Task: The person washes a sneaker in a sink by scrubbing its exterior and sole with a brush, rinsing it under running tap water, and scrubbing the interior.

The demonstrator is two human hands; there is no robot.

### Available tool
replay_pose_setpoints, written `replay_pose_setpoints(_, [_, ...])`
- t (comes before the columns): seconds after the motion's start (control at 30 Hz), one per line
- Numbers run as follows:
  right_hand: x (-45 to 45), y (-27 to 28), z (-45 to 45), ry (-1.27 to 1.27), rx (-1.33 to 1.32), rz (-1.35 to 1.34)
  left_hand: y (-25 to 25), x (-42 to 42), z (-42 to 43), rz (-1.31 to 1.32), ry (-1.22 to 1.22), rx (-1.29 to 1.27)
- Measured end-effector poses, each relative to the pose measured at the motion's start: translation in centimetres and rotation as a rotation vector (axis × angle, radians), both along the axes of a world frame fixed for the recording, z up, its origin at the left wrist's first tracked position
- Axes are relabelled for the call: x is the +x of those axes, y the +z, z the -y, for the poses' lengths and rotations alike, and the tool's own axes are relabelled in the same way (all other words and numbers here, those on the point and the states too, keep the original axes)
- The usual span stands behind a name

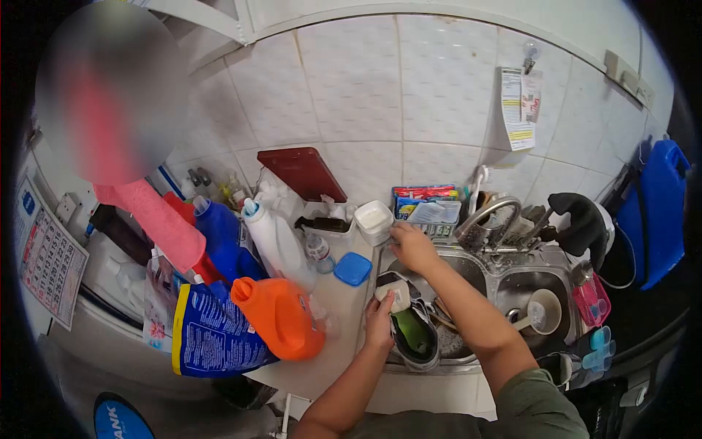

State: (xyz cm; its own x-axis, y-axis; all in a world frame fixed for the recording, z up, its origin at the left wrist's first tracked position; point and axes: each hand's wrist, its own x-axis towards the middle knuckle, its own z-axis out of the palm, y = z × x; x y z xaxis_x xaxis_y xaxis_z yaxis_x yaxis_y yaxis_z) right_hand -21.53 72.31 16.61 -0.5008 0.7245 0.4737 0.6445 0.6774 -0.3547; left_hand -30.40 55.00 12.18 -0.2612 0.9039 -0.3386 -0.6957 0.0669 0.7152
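Observation:
My left hand (379,322) is closed around a pale cream block (395,295), perhaps soap, beside the opening of a dark shoe with a green insole (415,333). The shoe rests at the left edge of the steel sink (468,274). Beyond the sink's back left corner, my right hand (411,245) has bent fingers close together. They are between a white square tub (374,221) with white contents and a basket of sachets (426,208). What they grip, if anything, is hidden. A blue lid (352,269) lies on the counter left of the sink.
Left of the sink stand an orange jug (281,318), a blue detergent pouch (219,333), a white bottle (276,245) and a blue bottle (223,238). The curved faucet (493,216) rises behind the sink. A cream dipper (542,311) sits in the right basin.

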Motion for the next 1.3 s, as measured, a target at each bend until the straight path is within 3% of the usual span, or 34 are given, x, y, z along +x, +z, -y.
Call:
replay_pose_setpoints(0.1, [-3.5, -0.3, -2.8, 0.018, 0.026, 0.161, 2.0, -1.0, 0.9, -0.015, -0.042, 0.007])
replay_pose_setpoints(0.23, [-6.9, 0.1, -5.9, -0.040, -0.388, 0.487, -0.7, -3.1, 1.0, -0.029, -0.052, 0.004])
replay_pose_setpoints(0.43, [-8.1, -2.0, -6.8, -0.068, -0.199, 0.317, 1.0, -4.8, 1.9, 0.080, -0.076, 0.044])
replay_pose_setpoints(0.53, [-8.9, -2.9, -7.9, -0.084, -0.305, 0.423, 1.0, -4.8, 2.3, 0.122, -0.104, 0.126])
replay_pose_setpoints(0.63, [-8.5, -1.3, -7.1, -0.081, -0.392, 0.308, 0.4, -4.8, 2.4, 0.073, -0.100, 0.123])
replay_pose_setpoints(0.67, [-8.2, -1.3, -7.3, -0.057, -0.450, 0.183, 0.5, -4.8, 2.5, 0.095, -0.108, 0.139])
replay_pose_setpoints(0.77, [-6.7, -1.7, -6.6, -0.104, -0.777, -0.515, 0.8, -4.8, 2.3, 0.128, -0.113, 0.156])
replay_pose_setpoints(0.8, [-5.6, 1.1, -3.7, -0.094, -1.049, -0.844, 0.6, -4.7, 2.2, 0.112, -0.101, 0.142])
replay_pose_setpoints(0.87, [-1.5, 0.0, -2.2, 0.423, -1.677, -1.349, 0.2, -4.7, 1.9, 0.103, -0.077, 0.129])
replay_pose_setpoints(0.93, [1.5, 3.7, 4.1, 0.384, -1.732, -1.390, -0.1, -4.6, 1.7, 0.116, -0.065, 0.125])
replay_pose_setpoints(1.07, [6.2, 4.1, 13.7, 0.411, -1.627, -1.416, 0.6, -4.2, 1.6, 0.083, -0.096, 0.143])
replay_pose_setpoints(1.17, [6.9, 2.2, 20.6, 0.109, -1.310, -1.032, 0.3, -3.7, 1.6, 0.019, -0.112, 0.142])
replay_pose_setpoints(1.23, [6.2, 3.0, 24.2, -0.069, -0.805, -0.261, 1.1, -3.2, 2.2, -0.014, -0.135, 0.149])
replay_pose_setpoints(1.3, [5.3, -0.3, 24.8, 0.012, -0.558, -0.197, 1.5, -2.3, 2.9, -0.059, -0.134, 0.149])
